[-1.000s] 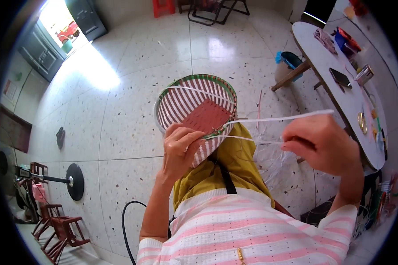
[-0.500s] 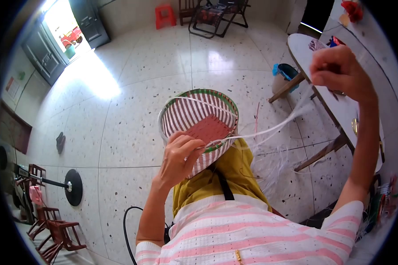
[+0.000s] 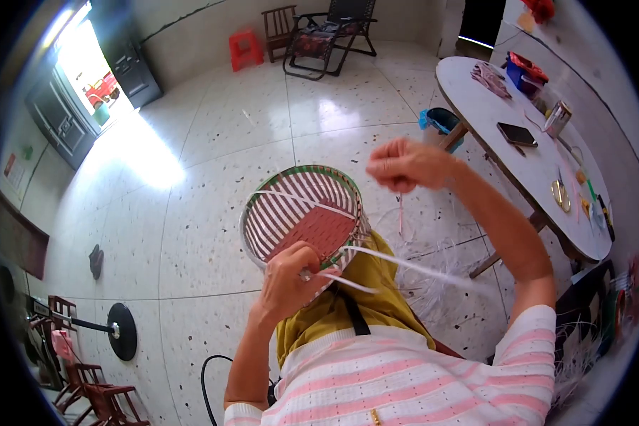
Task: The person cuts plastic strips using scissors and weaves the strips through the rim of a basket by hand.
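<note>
A round woven basket (image 3: 302, 234) in brown and white stripes, with a green rim and reddish-brown base, rests tilted at my lap. My left hand (image 3: 290, 280) is closed on its near rim, and a white strip end (image 3: 351, 284) sticks out by the thumb. Another white strip (image 3: 419, 268) runs from the rim to the right, its far part blurred. A third white strip (image 3: 291, 197) crosses the basket opening. My right hand (image 3: 412, 167) is raised right of the basket, fingers closed together; whether anything is between them I cannot make out.
To the right stands a white table (image 3: 490, 117) with a phone (image 3: 517, 134), a can (image 3: 557, 118) and scissors (image 3: 561, 196). A blue-lined bin (image 3: 440, 121) stands by its leg. Loose clear strips (image 3: 440, 277) lie on the floor. A black round stand base (image 3: 122, 331) is at left.
My right hand has swung left and down, closer to the basket. The strip, earlier stretched up toward that hand, now droops to the right. My left hand stays at the rim.
</note>
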Action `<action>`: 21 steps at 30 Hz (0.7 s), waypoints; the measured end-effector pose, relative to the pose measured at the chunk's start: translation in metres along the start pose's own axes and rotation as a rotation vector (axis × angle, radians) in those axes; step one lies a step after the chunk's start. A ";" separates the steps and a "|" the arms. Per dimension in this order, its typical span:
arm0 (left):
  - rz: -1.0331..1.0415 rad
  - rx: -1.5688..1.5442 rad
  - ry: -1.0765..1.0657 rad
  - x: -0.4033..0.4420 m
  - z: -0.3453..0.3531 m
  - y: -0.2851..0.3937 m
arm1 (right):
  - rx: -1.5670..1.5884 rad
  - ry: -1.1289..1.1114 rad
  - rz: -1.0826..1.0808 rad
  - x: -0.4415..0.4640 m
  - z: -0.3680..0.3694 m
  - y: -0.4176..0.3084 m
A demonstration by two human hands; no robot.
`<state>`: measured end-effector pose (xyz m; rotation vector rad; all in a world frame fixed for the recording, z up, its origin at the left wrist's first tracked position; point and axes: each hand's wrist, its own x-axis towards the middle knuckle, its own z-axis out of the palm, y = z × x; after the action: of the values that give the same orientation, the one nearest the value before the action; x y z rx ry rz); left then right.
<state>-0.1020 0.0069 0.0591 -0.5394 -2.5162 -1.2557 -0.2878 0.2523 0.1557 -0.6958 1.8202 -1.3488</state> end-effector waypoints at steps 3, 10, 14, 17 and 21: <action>-0.033 -0.002 0.020 -0.002 0.003 -0.002 | -0.044 -0.399 0.071 -0.004 0.013 0.033; -0.155 -0.141 0.118 -0.003 0.005 0.002 | 0.146 0.087 -0.315 -0.013 0.131 0.099; -0.188 -0.150 0.108 -0.004 0.009 0.000 | -0.423 0.505 -0.560 -0.014 0.165 0.101; -0.198 -0.198 0.110 -0.005 0.011 -0.003 | -0.341 0.565 -0.598 -0.014 0.170 0.109; -0.137 -0.102 0.133 -0.004 0.007 0.004 | 0.050 0.544 -0.408 -0.017 0.162 0.125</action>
<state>-0.0971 0.0135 0.0561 -0.2976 -2.4235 -1.4255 -0.1433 0.2146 0.0142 -0.7504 2.1224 -1.9974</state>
